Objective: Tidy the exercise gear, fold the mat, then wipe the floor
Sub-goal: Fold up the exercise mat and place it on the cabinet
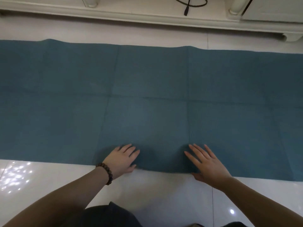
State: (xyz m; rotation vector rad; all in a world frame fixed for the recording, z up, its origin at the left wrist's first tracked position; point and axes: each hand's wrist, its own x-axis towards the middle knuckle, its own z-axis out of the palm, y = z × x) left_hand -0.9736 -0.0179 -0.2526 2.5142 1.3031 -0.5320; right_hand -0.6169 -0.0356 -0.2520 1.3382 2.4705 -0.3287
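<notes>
A: Nearest ground noted first. Dark clothing at the bottom edge; glossy white tiled floor (155,190) with glare spots on the left.

B: Hands?

A: The left hand (122,157), beaded bracelet (105,173) at the wrist, is laid on the near edge of the teal exercise mat (147,79), fingers spread, thumb at the hem. The right hand (207,163) is laid likewise, fingers straight, thumb tucked at the edge. Nothing is gripped by either; whether the thumbs are under the mat cannot be told.

B: Mat position?

A: Spread flat across the floor, running out of view on both sides. Crease lines are seen crossing it in a grid. Folding is judged not yet started.

B: Risks?

A: If the edge is lifted only at the middle, the long ends may be dragged and the fold set off the creases. The polished tile could let the mat slide when pushed.

B: Beyond it?

A: White furniture base (147,15) along the far side, black cable (188,5) hanging. Containers: none recorded in view.
</notes>
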